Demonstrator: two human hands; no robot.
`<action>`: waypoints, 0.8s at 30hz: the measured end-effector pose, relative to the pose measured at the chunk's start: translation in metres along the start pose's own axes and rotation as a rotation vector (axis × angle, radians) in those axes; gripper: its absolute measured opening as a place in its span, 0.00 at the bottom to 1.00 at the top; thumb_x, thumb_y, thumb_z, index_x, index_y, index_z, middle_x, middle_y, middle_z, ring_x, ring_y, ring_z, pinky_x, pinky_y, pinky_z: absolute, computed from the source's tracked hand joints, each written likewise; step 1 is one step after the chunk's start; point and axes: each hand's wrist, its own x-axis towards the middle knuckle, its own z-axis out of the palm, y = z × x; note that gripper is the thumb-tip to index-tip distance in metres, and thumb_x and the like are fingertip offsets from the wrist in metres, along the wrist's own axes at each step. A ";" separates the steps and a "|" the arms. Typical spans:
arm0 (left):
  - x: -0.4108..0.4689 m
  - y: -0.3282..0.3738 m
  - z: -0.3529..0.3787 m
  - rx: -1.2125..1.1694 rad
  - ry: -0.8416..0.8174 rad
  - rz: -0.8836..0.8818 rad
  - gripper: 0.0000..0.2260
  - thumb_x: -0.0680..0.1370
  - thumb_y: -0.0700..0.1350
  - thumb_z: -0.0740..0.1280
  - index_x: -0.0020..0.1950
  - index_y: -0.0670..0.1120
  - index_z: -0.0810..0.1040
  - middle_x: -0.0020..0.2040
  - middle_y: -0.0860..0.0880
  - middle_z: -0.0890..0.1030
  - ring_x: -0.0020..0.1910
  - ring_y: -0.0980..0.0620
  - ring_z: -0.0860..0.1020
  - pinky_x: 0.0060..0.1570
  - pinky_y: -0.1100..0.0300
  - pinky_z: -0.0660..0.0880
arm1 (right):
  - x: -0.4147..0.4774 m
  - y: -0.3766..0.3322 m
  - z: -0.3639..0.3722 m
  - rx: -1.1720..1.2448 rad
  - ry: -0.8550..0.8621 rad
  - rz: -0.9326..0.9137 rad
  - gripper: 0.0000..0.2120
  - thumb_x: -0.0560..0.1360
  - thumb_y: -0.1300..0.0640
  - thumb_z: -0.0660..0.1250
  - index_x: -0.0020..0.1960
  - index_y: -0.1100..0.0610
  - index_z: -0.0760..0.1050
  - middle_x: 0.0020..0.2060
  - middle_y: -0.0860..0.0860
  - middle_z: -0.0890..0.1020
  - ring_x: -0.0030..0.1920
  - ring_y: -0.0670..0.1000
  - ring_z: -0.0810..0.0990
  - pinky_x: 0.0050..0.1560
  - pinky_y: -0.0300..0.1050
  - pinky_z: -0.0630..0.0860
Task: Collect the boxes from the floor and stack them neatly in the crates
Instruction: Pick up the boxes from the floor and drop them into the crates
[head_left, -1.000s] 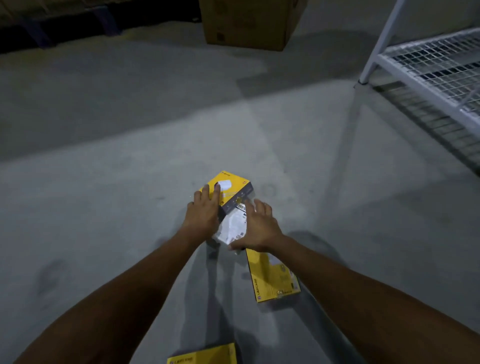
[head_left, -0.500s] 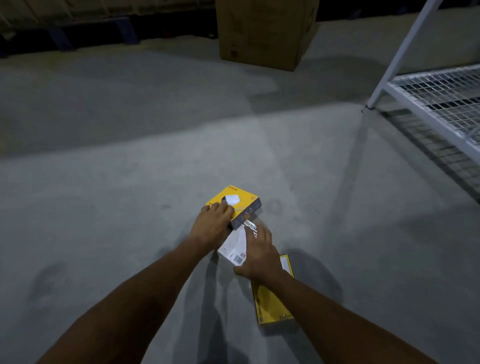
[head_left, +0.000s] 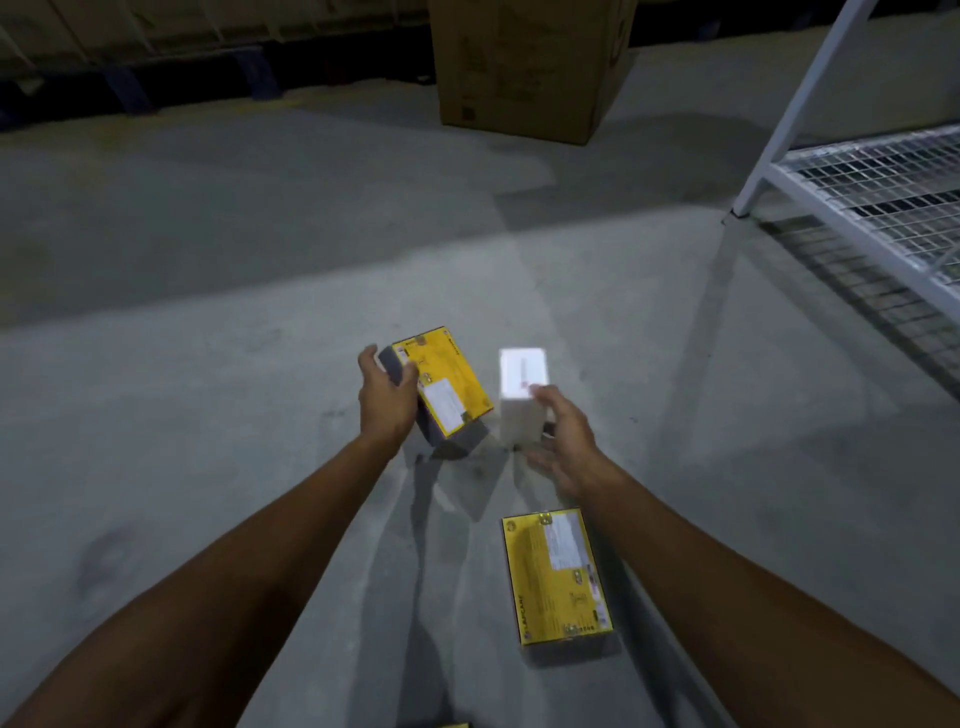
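Head cam, mid-grab.
Left hand (head_left: 387, 402) gripped the tilted yellow box (head_left: 447, 387), right hand (head_left: 563, 441) clutched a blurry white box (head_left: 521, 379); flat yellow box (head_left: 556, 577) lay nearer.

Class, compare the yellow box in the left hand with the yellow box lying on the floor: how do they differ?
The held yellow box is gripped by the left hand and tilted; the floor yellow box lies flat, untouched. Both are yellow with white labels.
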 end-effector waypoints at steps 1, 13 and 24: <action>0.005 -0.010 -0.002 0.034 -0.060 0.008 0.30 0.78 0.53 0.63 0.77 0.55 0.53 0.56 0.43 0.81 0.56 0.44 0.79 0.59 0.49 0.75 | 0.000 -0.006 -0.001 0.117 -0.009 0.036 0.09 0.77 0.47 0.66 0.49 0.52 0.78 0.42 0.54 0.80 0.40 0.53 0.79 0.36 0.39 0.75; -0.028 0.005 -0.004 -0.233 -0.676 -0.573 0.16 0.78 0.52 0.57 0.49 0.43 0.79 0.42 0.42 0.76 0.38 0.44 0.75 0.43 0.54 0.76 | -0.014 0.006 0.019 -0.734 -0.157 -0.468 0.37 0.55 0.38 0.66 0.64 0.43 0.75 0.69 0.49 0.71 0.71 0.51 0.66 0.73 0.51 0.64; -0.042 0.021 0.004 0.015 -0.834 -0.472 0.16 0.69 0.58 0.71 0.46 0.47 0.79 0.37 0.47 0.78 0.32 0.51 0.77 0.38 0.58 0.74 | -0.029 0.016 -0.010 -0.429 -0.109 -0.366 0.29 0.69 0.47 0.69 0.69 0.50 0.72 0.63 0.48 0.76 0.65 0.51 0.74 0.64 0.46 0.71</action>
